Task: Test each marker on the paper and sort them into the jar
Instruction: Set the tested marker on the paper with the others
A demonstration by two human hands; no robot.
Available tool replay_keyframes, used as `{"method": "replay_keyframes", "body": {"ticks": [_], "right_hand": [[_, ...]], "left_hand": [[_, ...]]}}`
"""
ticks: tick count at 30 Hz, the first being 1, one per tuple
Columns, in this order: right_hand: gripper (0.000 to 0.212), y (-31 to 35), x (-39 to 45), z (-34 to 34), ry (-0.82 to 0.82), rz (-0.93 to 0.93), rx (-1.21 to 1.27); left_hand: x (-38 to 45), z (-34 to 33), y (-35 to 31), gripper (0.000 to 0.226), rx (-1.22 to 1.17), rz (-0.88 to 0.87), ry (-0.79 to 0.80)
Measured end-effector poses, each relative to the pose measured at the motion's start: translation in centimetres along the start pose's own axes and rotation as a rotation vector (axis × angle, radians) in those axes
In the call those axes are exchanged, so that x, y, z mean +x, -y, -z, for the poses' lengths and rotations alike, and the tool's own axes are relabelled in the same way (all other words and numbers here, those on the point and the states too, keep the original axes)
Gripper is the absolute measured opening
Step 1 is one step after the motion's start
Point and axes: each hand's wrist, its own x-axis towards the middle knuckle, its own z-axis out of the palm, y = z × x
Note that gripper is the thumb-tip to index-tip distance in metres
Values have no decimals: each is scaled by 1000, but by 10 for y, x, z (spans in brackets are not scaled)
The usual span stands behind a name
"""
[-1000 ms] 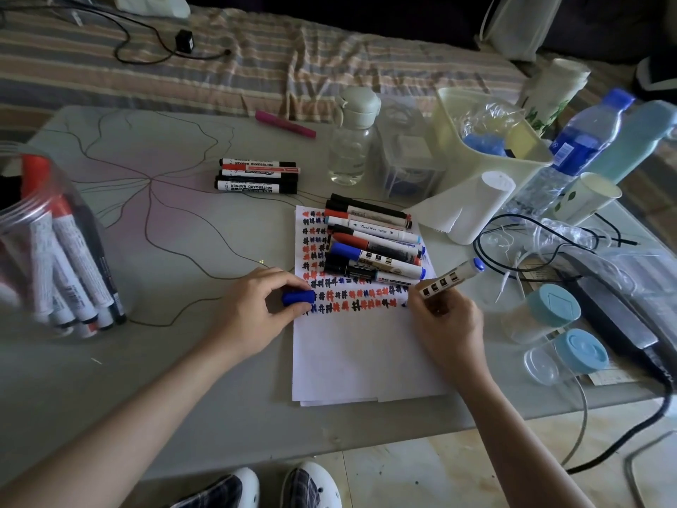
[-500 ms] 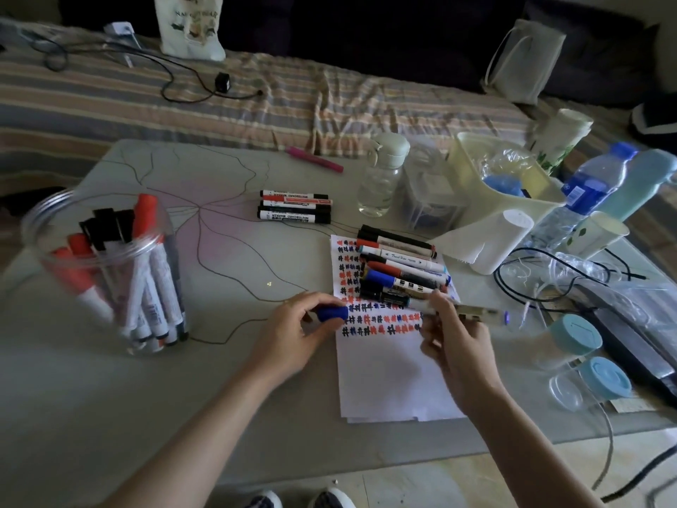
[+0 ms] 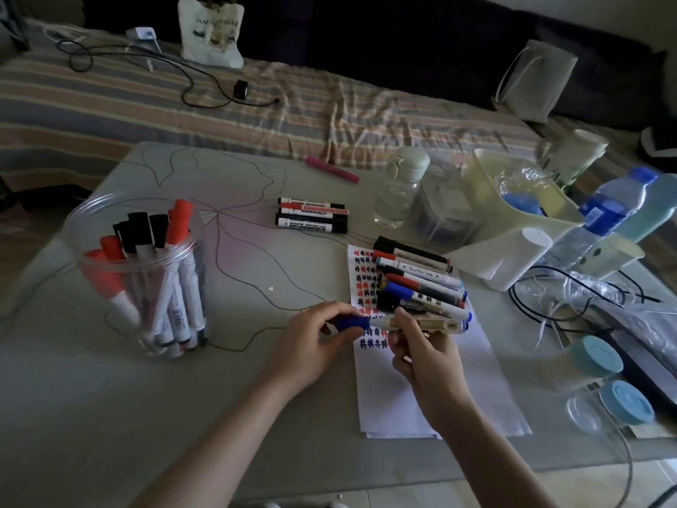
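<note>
Right hand [image 3: 426,352] grips a marker [image 3: 421,324] over the paper [image 3: 439,397], left hand [image 3: 318,342] pinches its blue cap [image 3: 351,323] at the tip. Loose markers [image 3: 417,280] lie on the paper's far end. Jar [image 3: 135,273] of markers stands far left.

At the left of the frame a clear, glossy plastic jar [image 3: 135,273] is catching the light, and the markers [image 3: 172,287] standing in it are showing smooth plastic barrels. Right of centre, matt white paper [image 3: 432,394] is lying on the table [image 3: 110,416], whose grey top is looking smooth and dull. Across the top, striped cloth [image 3: 146,104] is lying creased and matt.
</note>
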Motion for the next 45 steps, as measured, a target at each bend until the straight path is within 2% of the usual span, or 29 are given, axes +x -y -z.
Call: {"method": "replay_keyframes", "body": {"ticks": [9, 14, 18, 26, 27, 30, 33, 36, 39, 41, 45], "right_hand": [[16, -2, 4, -5, 40, -22, -22], [13, -5, 4, -13, 45, -136, 56], [13, -1, 8, -18, 46, -125, 15], [35, 31, 2, 8, 194, -200, -112], [33, 34, 1, 15, 213, -196, -190], [17, 35, 0, 27, 285, -73, -642], [15, 31, 4, 28, 356, 66, -910], [13, 40, 17, 35, 259, 251, -1136], [13, 62, 40, 49, 47, 379, -1098], [17, 73, 61, 60, -59, 410, -1118], [20, 70, 105, 71, -131, 370, -1174]], "left_hand": [[0, 4, -5, 15, -30, 42, 37], [-1, 4, 0, 18, -22, 38, 22], [1, 5, -1, 18, -81, 35, -28], [-2, 7, -4, 26, -145, 34, -93], [-2, 7, -3, 26, -149, 39, -100], [-4, 4, -4, 28, -134, 64, -101], [-4, 3, -4, 36, -141, 84, -114], [-2, 3, -3, 32, -290, 156, -176], [-3, 3, -4, 24, -291, 160, -224], [-3, 2, -5, 22, -258, 150, -227], [-2, 2, -6, 18, -222, 155, -208]]}}
